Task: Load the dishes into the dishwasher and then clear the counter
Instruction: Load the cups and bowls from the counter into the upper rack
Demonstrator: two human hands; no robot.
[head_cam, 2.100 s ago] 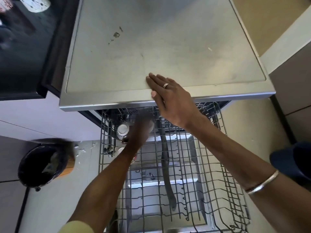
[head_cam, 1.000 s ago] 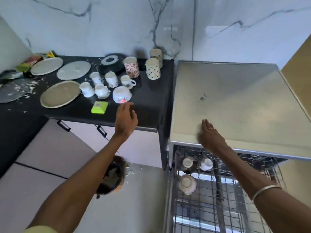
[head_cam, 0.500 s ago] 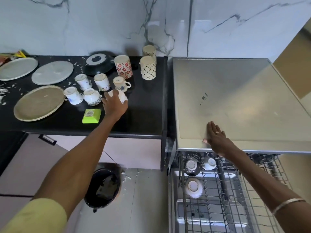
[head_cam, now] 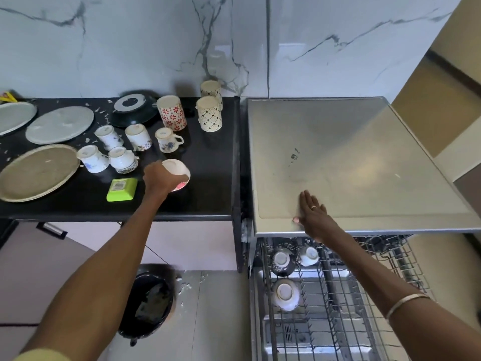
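Lifted now, bowl sits in left hand.

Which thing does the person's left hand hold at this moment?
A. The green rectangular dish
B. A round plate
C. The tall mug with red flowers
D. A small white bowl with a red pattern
D: the left hand grips the small white bowl by its side at the front of the black counter, while the green dish lies untouched beside it.
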